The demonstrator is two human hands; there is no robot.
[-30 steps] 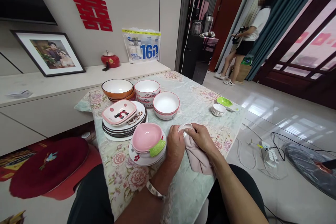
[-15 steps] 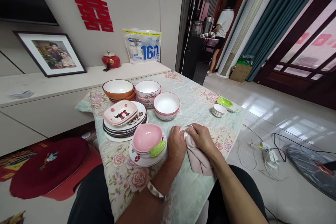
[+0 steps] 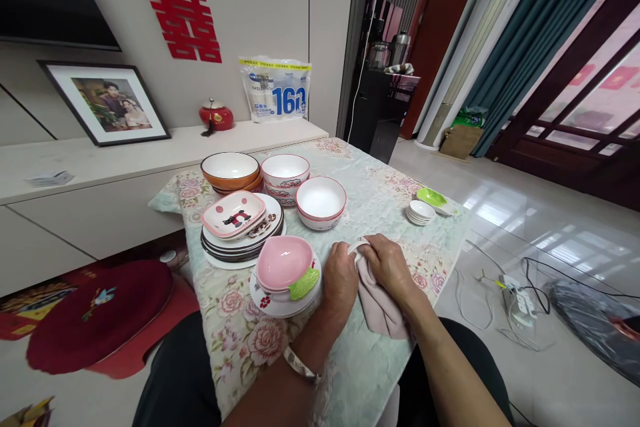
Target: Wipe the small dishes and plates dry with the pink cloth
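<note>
My left hand [image 3: 340,280] is closed around a small white dish [image 3: 356,246], of which only the rim shows between my hands. My right hand [image 3: 390,265] is closed on a pinkish-beige cloth [image 3: 377,303] and presses it against the dish; the cloth hangs down over the table edge. Just left of my left hand sits a pink bowl with a green leaf handle [image 3: 286,263] on a white floral plate.
On the floral tablecloth [image 3: 370,193] stand a plate stack with a pink cartoon dish [image 3: 235,213], an orange bowl [image 3: 230,169], two red-rimmed white bowls [image 3: 321,201], small white saucers [image 3: 421,211] and a green leaf dish [image 3: 433,197]. Cables and a power strip [image 3: 517,293] lie on the floor.
The small dish has sunk further under the cloth and my right hand. A person seen at the right earlier walked to the doorway and is gone from view now. My head shifted slightly.
</note>
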